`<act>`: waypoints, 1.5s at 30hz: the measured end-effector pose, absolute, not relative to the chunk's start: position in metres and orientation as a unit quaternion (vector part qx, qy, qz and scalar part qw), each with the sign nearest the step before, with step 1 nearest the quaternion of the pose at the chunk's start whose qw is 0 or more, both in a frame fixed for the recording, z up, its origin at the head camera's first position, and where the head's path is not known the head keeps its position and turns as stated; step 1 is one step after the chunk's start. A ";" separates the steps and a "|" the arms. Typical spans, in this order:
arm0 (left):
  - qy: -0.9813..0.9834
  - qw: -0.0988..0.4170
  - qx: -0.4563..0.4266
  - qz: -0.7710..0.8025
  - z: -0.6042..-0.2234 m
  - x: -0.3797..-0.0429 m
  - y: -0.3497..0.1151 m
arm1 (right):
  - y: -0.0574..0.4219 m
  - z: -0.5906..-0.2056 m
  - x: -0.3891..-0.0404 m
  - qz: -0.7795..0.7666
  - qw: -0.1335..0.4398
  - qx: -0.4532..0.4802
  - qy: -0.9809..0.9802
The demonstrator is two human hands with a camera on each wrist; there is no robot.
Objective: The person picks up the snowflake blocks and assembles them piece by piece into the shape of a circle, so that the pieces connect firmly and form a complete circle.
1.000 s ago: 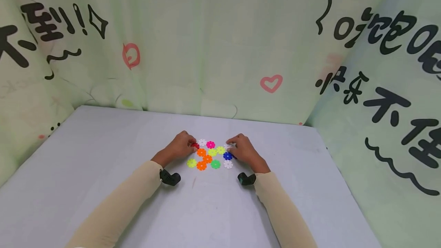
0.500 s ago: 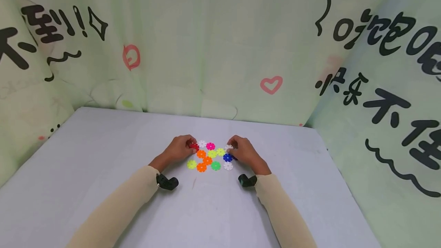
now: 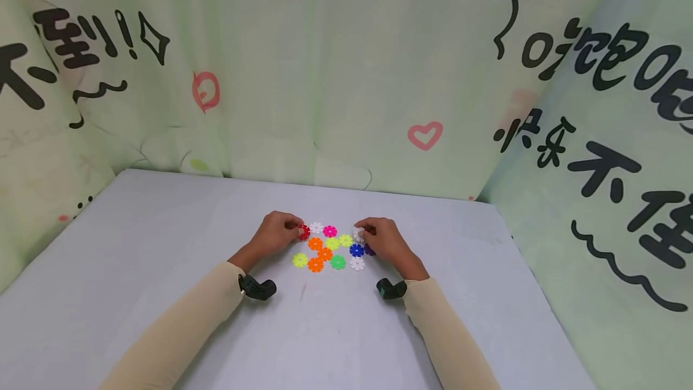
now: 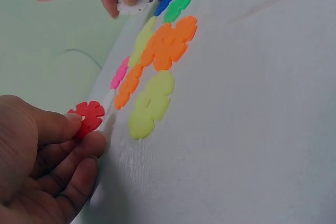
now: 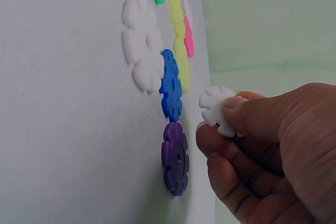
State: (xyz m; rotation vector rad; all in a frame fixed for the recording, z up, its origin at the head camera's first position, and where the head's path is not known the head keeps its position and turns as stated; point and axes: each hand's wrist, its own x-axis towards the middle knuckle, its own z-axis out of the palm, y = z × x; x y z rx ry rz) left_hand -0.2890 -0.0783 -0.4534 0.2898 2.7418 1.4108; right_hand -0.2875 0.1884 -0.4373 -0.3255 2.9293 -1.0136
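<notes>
Over the counter (image 3: 335, 330), my left hand (image 3: 274, 233) pinches the red disc (image 4: 91, 115) left of the blue disc (image 3: 356, 250), my right hand (image 3: 383, 238) a white disc (image 5: 214, 102) just beyond it; I judge arranging in hand, the next move calling for controlled set-down.

The curtain (image 3: 363, 65) bears "吃饱" (image 3: 585, 56), "快乐" (image 3: 533, 134), "不" (image 3: 598, 166) and "到" (image 3: 73, 40).
</notes>
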 end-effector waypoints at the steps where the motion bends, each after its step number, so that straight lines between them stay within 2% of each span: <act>1: 0.884 0.024 0.089 0.458 -0.453 -0.289 -0.078 | 0.188 -0.436 -0.287 -0.328 0.015 -0.103 0.939; 7: 0.871 0.039 0.046 0.488 -0.448 -0.287 -0.074 | 0.187 -0.434 -0.285 -0.331 0.019 -0.100 0.938; 18: 0.802 0.124 -0.008 0.585 -0.436 -0.274 -0.064 | 0.189 -0.442 -0.276 -0.347 0.011 -0.110 0.931; 26: 0.793 0.121 0.001 0.598 -0.433 -0.270 -0.062 | 0.184 -0.435 -0.271 -0.357 0.008 -0.132 0.925; 33: 0.780 0.147 -0.004 0.609 -0.433 -0.271 -0.061 | 0.178 -0.430 -0.265 -0.379 0.009 -0.133 0.916; 38: 0.763 0.140 -0.001 0.631 -0.431 -0.268 -0.061 | 0.173 -0.427 -0.261 -0.398 0.013 -0.150 0.905; 45: 0.756 0.162 -0.005 0.635 -0.428 -0.264 -0.055 | 0.170 -0.427 -0.259 -0.417 0.009 -0.146 0.897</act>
